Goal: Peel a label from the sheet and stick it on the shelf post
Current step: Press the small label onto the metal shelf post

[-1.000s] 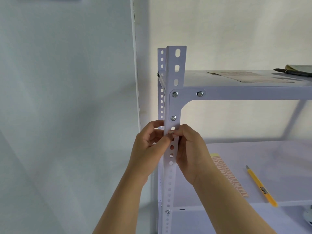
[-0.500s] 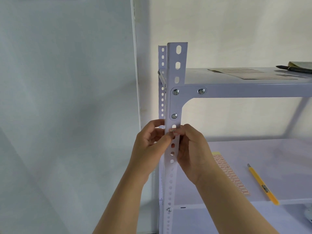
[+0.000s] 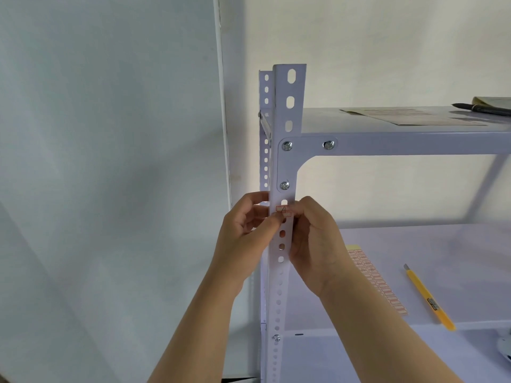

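Pale walls back a white metal shelving unit whose perforated shelf post (image 3: pixel 284 167) carries a small red-bordered label (image 3: pixel 283 210) just below a bolt. Left hand (image 3: pixel 246 233) and right hand (image 3: pixel 315 239) pinch the label against the post from either side. On the lower shelf (image 3: pixel 456 244) lie the label sheet (image 3: pixel 378 283) and a yellow utility knife (image 3: pixel 428 297).

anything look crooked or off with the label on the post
Nothing clearly off. The label sits about level on the shelf post just below the bracket screw, pressed by the left hand and right hand. It partly covers a slot.
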The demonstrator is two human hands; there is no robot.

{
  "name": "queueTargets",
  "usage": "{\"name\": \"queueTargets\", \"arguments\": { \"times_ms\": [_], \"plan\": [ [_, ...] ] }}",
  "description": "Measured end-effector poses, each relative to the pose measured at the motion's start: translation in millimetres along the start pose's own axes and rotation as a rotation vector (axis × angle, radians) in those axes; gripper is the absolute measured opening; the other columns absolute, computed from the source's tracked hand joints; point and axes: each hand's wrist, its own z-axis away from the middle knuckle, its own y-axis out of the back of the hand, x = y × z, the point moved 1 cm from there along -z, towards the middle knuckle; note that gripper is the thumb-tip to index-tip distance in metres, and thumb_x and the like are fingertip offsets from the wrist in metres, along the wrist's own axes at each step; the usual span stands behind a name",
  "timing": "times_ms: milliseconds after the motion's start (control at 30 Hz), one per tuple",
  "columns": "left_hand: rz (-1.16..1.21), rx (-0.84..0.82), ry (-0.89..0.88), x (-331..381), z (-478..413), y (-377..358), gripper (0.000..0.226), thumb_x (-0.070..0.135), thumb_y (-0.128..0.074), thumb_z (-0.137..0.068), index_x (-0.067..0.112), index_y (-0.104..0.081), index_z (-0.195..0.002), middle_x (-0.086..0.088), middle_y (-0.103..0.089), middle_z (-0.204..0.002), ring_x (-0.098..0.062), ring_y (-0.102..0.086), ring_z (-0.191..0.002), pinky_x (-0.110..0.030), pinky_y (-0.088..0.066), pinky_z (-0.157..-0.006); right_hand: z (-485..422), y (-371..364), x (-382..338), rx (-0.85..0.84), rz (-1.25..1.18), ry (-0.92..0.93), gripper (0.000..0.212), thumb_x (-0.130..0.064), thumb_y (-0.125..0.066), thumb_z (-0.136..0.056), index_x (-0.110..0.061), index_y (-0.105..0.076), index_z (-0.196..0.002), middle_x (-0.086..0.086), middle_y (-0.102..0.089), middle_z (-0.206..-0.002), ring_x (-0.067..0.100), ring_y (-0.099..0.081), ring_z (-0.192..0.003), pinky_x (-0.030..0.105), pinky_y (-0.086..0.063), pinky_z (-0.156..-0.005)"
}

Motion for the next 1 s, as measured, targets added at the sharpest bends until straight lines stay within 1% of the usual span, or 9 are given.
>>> {"name": "queueTargets", "arguments": {
  "times_ms": [100, 233, 400, 533, 633, 700, 767, 867, 1000],
  "plan": [
    [-0.004, -0.001, -0.008, -0.4, 0.2, -0.1, 0.023, 0.021, -0.071, -0.093, 0.032, -0.07, -0.114, -0.004, -0.079, -0.099, -0.022, -0.076, -0.098, -0.051, -0.057, -0.097, -1.7, -0.2, -0.9, -0.013, 0.02, 0.011, 0.024, -0.018, -0.048, -0.084, -0.007, -0.069, -0.092, 0.025, -0.063, -0.105, 0.037, -0.059, -0.099, 0.048, -0.042, -0.089],
    [0.004, 0.004, -0.014, -0.7, 0.3, -0.9, 0.024, 0.028, -0.07, -0.086, 0.037, -0.071, -0.109, -0.004, -0.079, -0.099, -0.022, -0.076, -0.096, -0.048, -0.059, -0.095, -2.2, -0.3, -1.0, -0.005, 0.054, 0.014, 0.037, -0.019, -0.048, -0.083, 0.005, -0.068, -0.104, 0.032, -0.066, -0.106, 0.036, -0.061, -0.098, 0.047, -0.044, -0.089],
    [0.019, -0.002, -0.014, -2.4, -0.2, -0.7, 0.025, 0.025, -0.071, -0.087, 0.031, -0.071, -0.111, -0.005, -0.079, -0.1, -0.023, -0.076, -0.098, -0.049, -0.058, -0.096, -4.0, 0.6, -2.0, -0.001, 0.031, 0.008, 0.032, -0.017, -0.047, -0.079, -0.004, -0.07, -0.096, 0.024, -0.065, -0.101, 0.035, -0.06, -0.094, 0.047, -0.044, -0.087],
    [0.027, -0.005, -0.01, -3.2, 0.4, -0.5, 0.023, 0.024, -0.071, -0.091, 0.029, -0.071, -0.113, -0.005, -0.079, -0.099, -0.023, -0.076, -0.097, -0.047, -0.059, -0.095, -4.0, 2.9, 0.8, 0.043, 0.109, 0.015, 0.053, -0.018, -0.053, -0.07, 0.02, -0.051, -0.107, 0.038, -0.057, -0.099, 0.038, -0.056, -0.092, 0.048, -0.043, -0.084],
    [0.035, -0.008, -0.005, -3.1, 0.8, -0.4, 0.023, 0.023, -0.071, -0.093, 0.029, -0.07, -0.115, -0.004, -0.08, -0.1, -0.022, -0.076, -0.096, -0.047, -0.06, -0.094, 2.9, 9.2, 1.7, 0.055, 0.157, 0.082, 0.038, -0.012, -0.053, -0.08, 0.018, -0.056, -0.103, 0.04, -0.064, -0.103, 0.044, -0.06, -0.088, 0.051, -0.048, -0.084],
    [0.044, -0.009, 0.0, -3.3, 0.7, -0.6, 0.023, 0.023, -0.071, -0.093, 0.027, -0.07, -0.115, -0.005, -0.08, -0.1, -0.023, -0.077, -0.095, -0.047, -0.06, -0.093, 10.5, 9.3, -0.7, 0.089, 0.256, 0.19, 0.018, -0.007, -0.056, -0.089, 0.006, -0.067, -0.093, 0.028, -0.071, -0.092, 0.036, -0.065, -0.08, 0.043, -0.053, -0.078],
    [0.045, -0.004, -0.002, -3.9, 0.5, -1.0, 0.024, 0.022, -0.071, -0.093, 0.027, -0.07, -0.116, -0.005, -0.08, -0.1, -0.023, -0.077, -0.094, -0.048, -0.06, -0.094, 16.0, 10.3, -2.3, 0.183, 0.392, 0.388, 0.006, -0.006, -0.065, -0.088, -0.009, -0.069, -0.084, 0.013, -0.07, -0.077, 0.02, -0.061, -0.068, 0.028, -0.051, -0.065],
    [0.046, 0.001, -0.008, -4.9, 0.4, -1.1, 0.023, 0.021, -0.07, -0.094, 0.028, -0.07, -0.116, -0.004, -0.08, -0.097, -0.023, -0.076, -0.093, -0.05, -0.059, -0.094, 21.9, 10.8, -4.0, 0.31, 0.715, 0.724, 0.016, -0.007, -0.076, -0.084, -0.021, -0.069, -0.083, -0.009, -0.069, -0.072, 0.011, -0.058, -0.057, 0.016, -0.045, -0.056],
    [0.065, -0.012, -0.011, -5.7, -0.1, -0.7, 0.023, 0.02, -0.071, -0.094, 0.029, -0.07, -0.115, -0.006, -0.08, -0.098, -0.027, -0.076, -0.096, -0.054, -0.057, -0.096, 21.9, 12.7, -4.8, 0.381, 1.067, 1.053, 0.009, -0.004, -0.078, -0.082, -0.012, -0.077, -0.088, -0.001, -0.074, -0.08, 0.013, -0.058, -0.056, 0.012, -0.046, -0.056]
  ]
}}
